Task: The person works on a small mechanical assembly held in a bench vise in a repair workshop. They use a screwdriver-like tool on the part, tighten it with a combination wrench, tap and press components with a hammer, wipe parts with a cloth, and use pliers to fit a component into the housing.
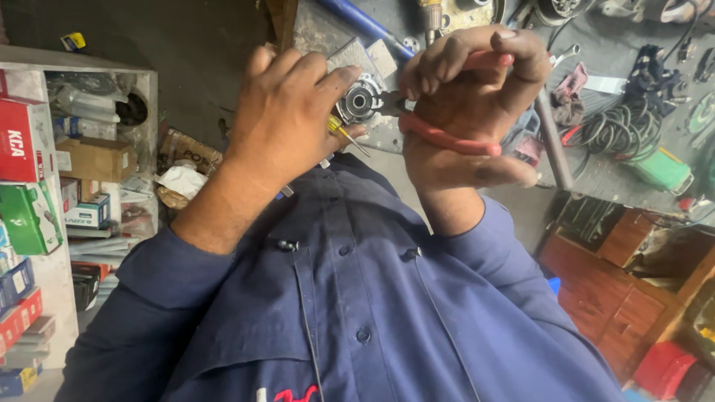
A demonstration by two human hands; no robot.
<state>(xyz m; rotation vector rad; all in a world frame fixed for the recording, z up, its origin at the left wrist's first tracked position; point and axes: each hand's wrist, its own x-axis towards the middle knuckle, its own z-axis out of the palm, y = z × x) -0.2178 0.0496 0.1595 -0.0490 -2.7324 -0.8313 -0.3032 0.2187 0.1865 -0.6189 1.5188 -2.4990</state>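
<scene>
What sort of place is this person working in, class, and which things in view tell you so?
Probably a repair workshop. The right hand grips red-handled pliers on a round metal bearing part held by the left hand; boxed parts fill shelves, and coiled cable lies nearby.

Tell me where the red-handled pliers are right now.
In the head view, top centre-right: the right hand grips the red-handled pliers, nose at the round metal part the left hand holds.
</scene>
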